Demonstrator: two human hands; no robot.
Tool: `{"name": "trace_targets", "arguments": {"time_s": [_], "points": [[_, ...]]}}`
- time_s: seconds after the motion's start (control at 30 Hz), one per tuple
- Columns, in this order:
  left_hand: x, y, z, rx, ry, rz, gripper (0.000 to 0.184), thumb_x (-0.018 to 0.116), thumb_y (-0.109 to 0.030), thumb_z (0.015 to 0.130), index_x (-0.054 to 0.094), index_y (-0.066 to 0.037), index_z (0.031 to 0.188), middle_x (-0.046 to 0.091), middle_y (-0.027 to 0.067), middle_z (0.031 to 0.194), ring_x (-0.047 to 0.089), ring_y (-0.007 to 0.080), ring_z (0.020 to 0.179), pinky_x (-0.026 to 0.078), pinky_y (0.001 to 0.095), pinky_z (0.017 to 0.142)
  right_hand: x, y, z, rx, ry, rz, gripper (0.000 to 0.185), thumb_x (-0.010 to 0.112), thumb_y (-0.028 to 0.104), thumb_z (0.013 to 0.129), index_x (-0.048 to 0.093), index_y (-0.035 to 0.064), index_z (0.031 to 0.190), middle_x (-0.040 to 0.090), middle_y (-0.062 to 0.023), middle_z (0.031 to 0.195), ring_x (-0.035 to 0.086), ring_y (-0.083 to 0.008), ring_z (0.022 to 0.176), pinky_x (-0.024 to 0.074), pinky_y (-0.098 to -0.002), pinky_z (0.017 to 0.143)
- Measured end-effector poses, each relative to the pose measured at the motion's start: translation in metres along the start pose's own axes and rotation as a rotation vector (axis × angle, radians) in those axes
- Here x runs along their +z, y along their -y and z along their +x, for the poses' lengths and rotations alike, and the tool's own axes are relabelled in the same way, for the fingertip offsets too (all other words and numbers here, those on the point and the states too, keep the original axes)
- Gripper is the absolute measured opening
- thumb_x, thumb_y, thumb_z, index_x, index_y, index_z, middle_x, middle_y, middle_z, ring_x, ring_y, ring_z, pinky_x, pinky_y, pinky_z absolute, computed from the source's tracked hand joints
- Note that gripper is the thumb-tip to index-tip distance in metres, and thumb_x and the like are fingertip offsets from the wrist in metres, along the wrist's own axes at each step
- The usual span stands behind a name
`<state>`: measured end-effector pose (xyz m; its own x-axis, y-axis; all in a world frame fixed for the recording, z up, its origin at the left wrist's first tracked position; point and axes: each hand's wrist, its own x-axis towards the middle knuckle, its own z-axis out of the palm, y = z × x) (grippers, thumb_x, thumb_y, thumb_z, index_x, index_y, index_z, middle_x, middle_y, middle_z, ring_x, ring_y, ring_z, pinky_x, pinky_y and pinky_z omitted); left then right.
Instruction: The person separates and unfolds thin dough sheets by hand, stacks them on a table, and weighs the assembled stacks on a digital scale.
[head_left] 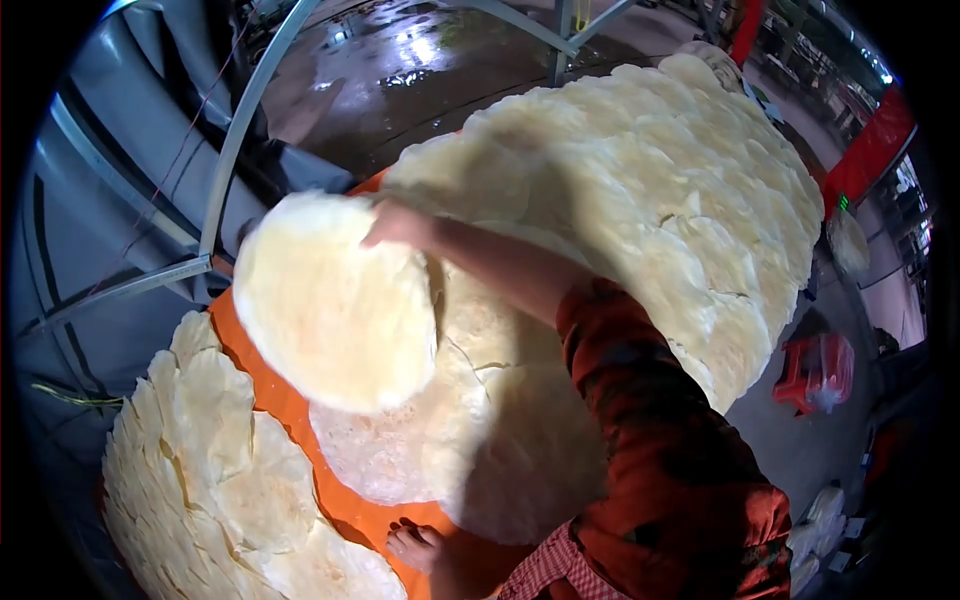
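Note:
A large, round, pale flatbread (pixel 335 305) is tilted up in front of me, its edge blurred by motion. My right hand (pixel 397 224) is closed on its upper right edge, the arm stretched out in a red and black sleeve. Below it, more flatbreads (pixel 385 455) overlap on an orange cloth (pixel 265 355). My left hand (pixel 413 545) is low in view over the orange cloth, fingers loosely bent and apart, with nothing seen in them. Part of its forearm is in shadow.
A wide heap of overlapping flatbreads (pixel 650 190) spreads to the upper right, and another heap (pixel 215 470) lies at lower left. Metal frame bars (pixel 235 140) and grey sheeting (pixel 110 230) border the left. A red plastic stool (pixel 815 372) stands at right; the floor behind (pixel 400 60) is wet.

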<state>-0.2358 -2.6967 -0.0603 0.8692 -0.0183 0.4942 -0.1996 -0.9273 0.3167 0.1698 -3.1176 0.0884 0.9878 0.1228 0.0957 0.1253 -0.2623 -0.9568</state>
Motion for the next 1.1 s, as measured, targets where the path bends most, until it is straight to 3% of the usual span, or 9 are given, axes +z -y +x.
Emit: {"name": "trace_targets", "arguments": {"time_s": [0.07,0.13,0.27,0.7,0.8,0.87,0.9,1.03,1.1], "points": [[0.003,0.003,-0.003,-0.007,0.000,0.013,0.022,0.048,-0.023,0.082,0.049,0.000,0.080,0.043,0.0222,0.080,0.045,0.0422,0.078,0.037,0.0521,0.067,-0.029,-0.099,0.029,-0.111,-0.265,-0.216,0.041,0.074,0.020,0.070,0.063,-0.0005,0.104,0.067,-0.0163,0.098,0.065,-0.0260,0.091,0.0508,-0.0385,0.080],[0.006,0.013,-0.010,-0.031,0.048,0.040,0.020,0.048,-0.021,0.081,0.050,0.000,0.081,0.045,0.0229,0.082,0.046,0.0428,0.079,0.037,0.0525,0.068,-0.037,-0.137,0.017,0.086,-0.433,-0.456,0.041,0.074,0.020,0.070,0.063,-0.0003,0.104,0.067,-0.0164,0.098,0.065,-0.0261,0.091,0.0510,-0.0385,0.079],[0.003,0.009,-0.001,-0.005,0.076,0.098,0.019,0.048,-0.019,0.081,0.049,0.000,0.082,0.045,0.0227,0.083,0.046,0.0419,0.081,0.039,0.0520,0.071,-0.037,-0.144,-0.005,0.303,-0.505,-0.612,0.040,0.072,0.019,0.070,0.064,0.0001,0.104,0.067,-0.0165,0.098,0.065,-0.0265,0.091,0.0513,-0.0384,0.079],[-0.012,-0.003,0.012,-0.017,0.081,-0.032,0.017,0.050,-0.015,0.078,0.052,0.000,0.086,0.052,0.0201,0.088,0.047,0.0396,0.079,0.039,0.0481,0.072,-0.032,-0.116,0.002,0.365,-0.720,-0.482,0.037,0.069,0.015,0.071,0.065,0.0014,0.105,0.068,-0.0169,0.096,0.066,-0.0276,0.091,0.0523,-0.0383,0.076],[-0.015,-0.002,0.012,-0.055,0.109,-0.045,0.018,0.051,-0.015,0.077,0.053,0.000,0.087,0.053,0.0218,0.092,0.047,0.0403,0.082,0.040,0.0485,0.074,-0.012,-0.068,0.040,0.308,-0.691,-0.293,0.036,0.068,0.014,0.071,0.065,0.0017,0.105,0.068,-0.0170,0.096,0.066,-0.0279,0.091,0.0525,-0.0382,0.076],[-0.017,-0.001,0.010,-0.059,0.132,-0.054,0.019,0.052,-0.014,0.076,0.053,0.000,0.088,0.054,0.0227,0.095,0.048,0.0407,0.084,0.041,0.0487,0.075,0.005,-0.038,0.094,0.268,-0.418,-0.810,0.033,0.067,0.016,0.070,0.067,0.0015,0.099,0.067,-0.0203,0.094,0.066,-0.0324,0.091,0.0519,-0.0407,0.077],[-0.017,0.000,0.010,-0.053,0.130,-0.053,0.018,0.052,-0.014,0.076,0.053,0.000,0.088,0.053,0.0230,0.095,0.048,0.0409,0.085,0.041,0.0488,0.076,0.023,0.000,0.095,-0.072,-0.349,-0.836,0.029,0.066,0.013,0.071,0.068,0.0009,0.097,0.066,-0.0224,0.095,0.066,-0.0353,0.091,0.0511,-0.0422,0.079],[-0.021,-0.002,0.011,-0.057,0.136,-0.036,0.017,0.054,-0.014,0.076,0.051,-0.001,0.087,0.051,0.0223,0.094,0.047,0.0409,0.087,0.041,0.0488,0.077,0.102,0.174,0.093,-0.375,-0.281,-0.536,0.025,0.069,0.007,0.066,0.068,-0.0001,0.091,0.067,-0.0198,0.087,0.067,-0.0308,0.080,0.0522,-0.0380,0.075],[-0.024,-0.002,0.008,-0.093,0.168,-0.033,0.018,0.056,-0.016,0.076,0.050,-0.001,0.085,0.050,0.0217,0.093,0.047,0.0408,0.088,0.041,0.0493,0.078,0.108,0.222,0.106,-0.325,-0.170,-0.050,0.023,0.072,0.008,0.065,0.066,-0.0056,0.082,0.066,-0.0222,0.085,0.067,-0.0333,0.076,0.0539,-0.0387,0.070]]}}
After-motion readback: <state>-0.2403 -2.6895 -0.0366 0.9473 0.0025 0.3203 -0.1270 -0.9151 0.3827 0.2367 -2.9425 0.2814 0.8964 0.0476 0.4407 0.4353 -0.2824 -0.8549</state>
